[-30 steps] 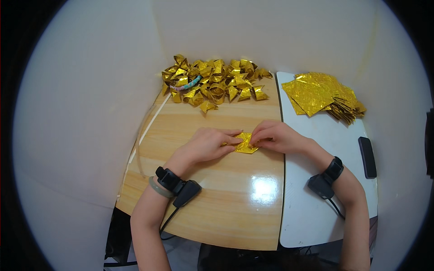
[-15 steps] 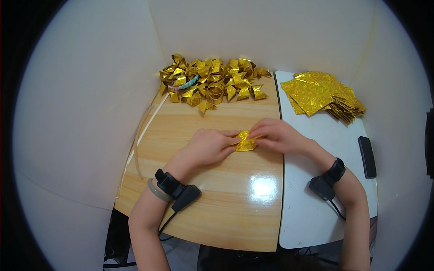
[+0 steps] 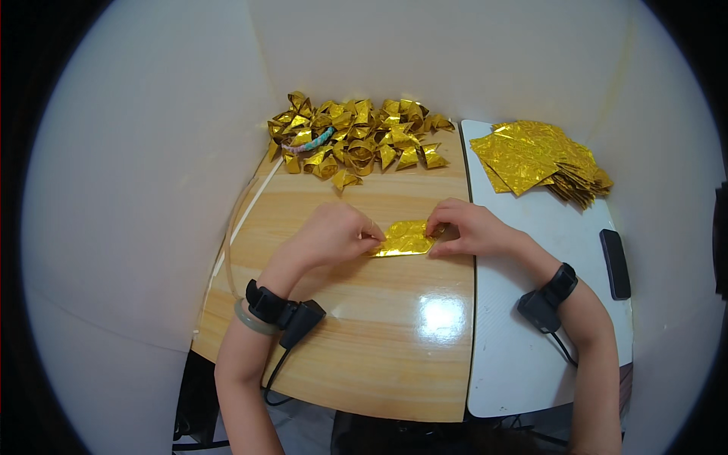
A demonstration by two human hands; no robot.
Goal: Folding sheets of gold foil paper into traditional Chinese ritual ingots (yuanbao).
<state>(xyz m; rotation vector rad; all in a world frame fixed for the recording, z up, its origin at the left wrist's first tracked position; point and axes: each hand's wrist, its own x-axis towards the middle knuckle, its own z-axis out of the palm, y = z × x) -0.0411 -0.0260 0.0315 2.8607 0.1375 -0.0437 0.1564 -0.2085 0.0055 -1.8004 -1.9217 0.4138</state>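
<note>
A folded strip of gold foil paper [image 3: 408, 238] lies flat on the wood-grain table between my hands. My left hand [image 3: 334, 233] pinches its left end, thumb and fingers pressed together on the foil. At the other end my right hand [image 3: 472, 229] has its fingers curled over the upper right corner, with the thumb lower down near the edge. The fingertips cover both ends of the strip. Each wrist wears a black strapped device with a cable, and a pale bangle circles the left forearm.
Folded gold foil pieces [image 3: 364, 136] are heaped at the back of the wood-grain table [image 3: 364, 341], with a patterned band [image 3: 309, 142] among them. On the white table [image 3: 523, 303] at right lie a stack of gold foil sheets [image 3: 523, 155] and a black oblong object [image 3: 615, 264]. Pale walls enclose the tables.
My left hand has drawn back leftward and its fingers have curled in. More of the foil strip shows between my hands. The right hand has barely shifted.
</note>
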